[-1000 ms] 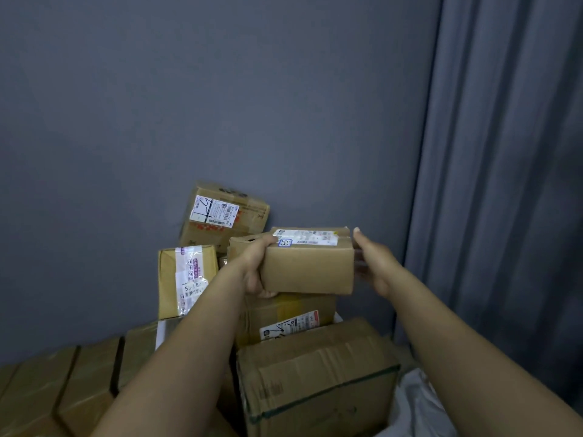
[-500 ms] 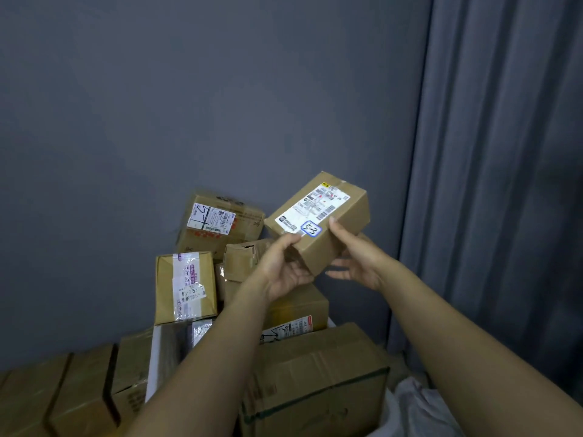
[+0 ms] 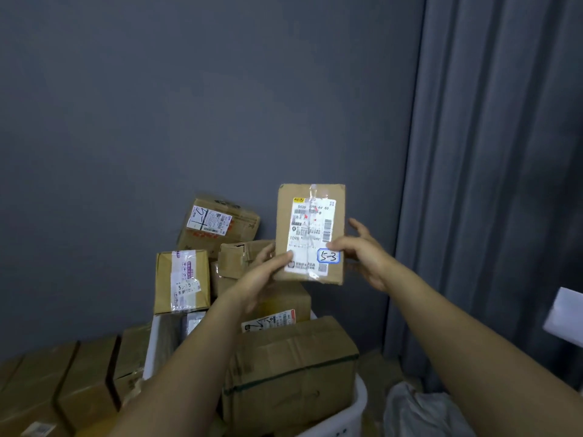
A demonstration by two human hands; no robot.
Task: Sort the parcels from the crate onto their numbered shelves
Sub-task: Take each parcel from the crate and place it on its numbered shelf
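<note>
A small brown parcel (image 3: 310, 197) stands upright in the air with its white shipping label facing me, a blue-framed "5-3" written at the label's lower right. My left hand (image 3: 262, 279) grips its lower left edge, thumb on the label. My right hand (image 3: 362, 250) pinches the right edge, thumb beside the "5-3" mark, fingers behind the box. Below them the white crate (image 3: 353, 411) is heaped with several cardboard parcels, a large one (image 3: 290, 367) lying in front.
A labelled box (image 3: 217, 225) leans on the grey wall atop the pile, and a taped box marked 5-5 (image 3: 181, 282) stands to its left. Cartons (image 3: 56, 389) line the lower left. A grey curtain (image 3: 489, 184) hangs right, white bags (image 3: 419, 411) beneath it.
The parcel has been lifted off the pile and turned from lying flat, through a tilt, to upright with its label towards me. Both hands shifted to its lower edges.
</note>
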